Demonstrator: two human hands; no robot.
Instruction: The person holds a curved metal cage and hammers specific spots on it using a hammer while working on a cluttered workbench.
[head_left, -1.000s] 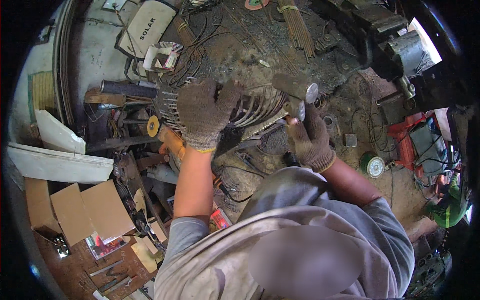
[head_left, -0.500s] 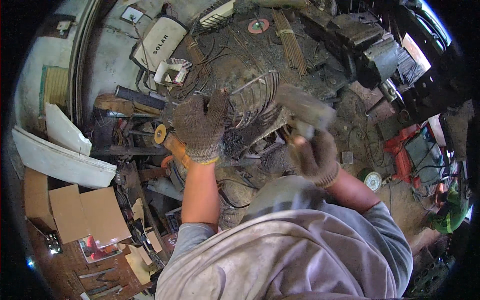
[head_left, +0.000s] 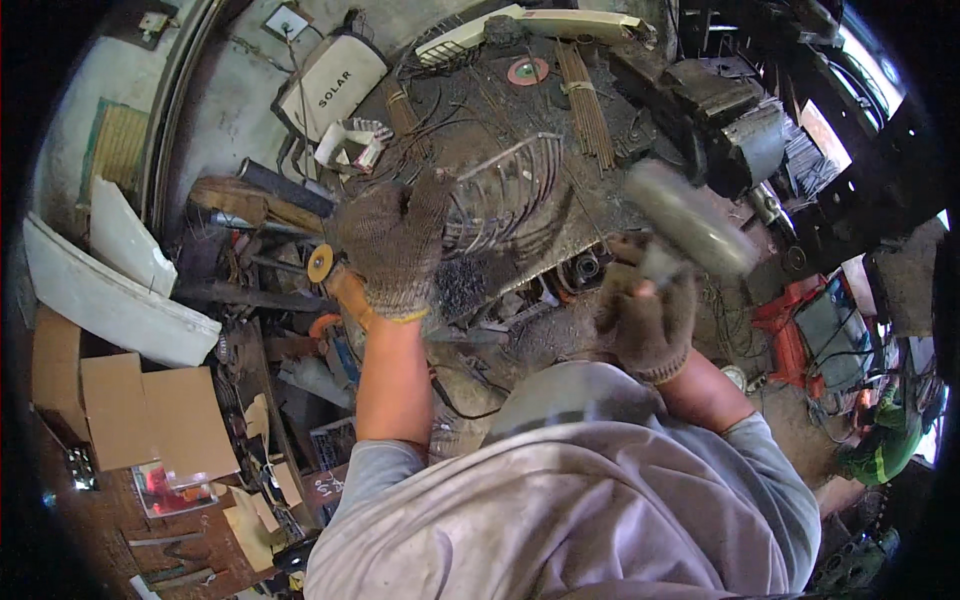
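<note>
My left hand [head_left: 393, 245], in a brown knitted glove, grips the left end of a curved metal frame made of several thin bent ribs [head_left: 512, 195]. This ribbed frame rests over the dark, cluttered metal workbench [head_left: 540, 272]. To the right of it, my right hand [head_left: 648, 318], also gloved, is closed round the handle of a hammer. The hammer's thick, rounded head [head_left: 690, 218] is smeared by motion and stands up and away from the frame. My left fingers partly hide the frame's end.
Behind the frame lie a bundle of rusty rods [head_left: 585, 105] and a red-rimmed disc [head_left: 528, 71]. An angle grinder with a yellow disc [head_left: 320, 263] is left of my left wrist. A red machine [head_left: 790, 325] stands at right, cardboard boxes [head_left: 185, 425] at lower left.
The hammer and my right hand have moved right, away from the ribbed frame. My left hand keeps its hold on the frame's end. The whole view has shifted slightly.
</note>
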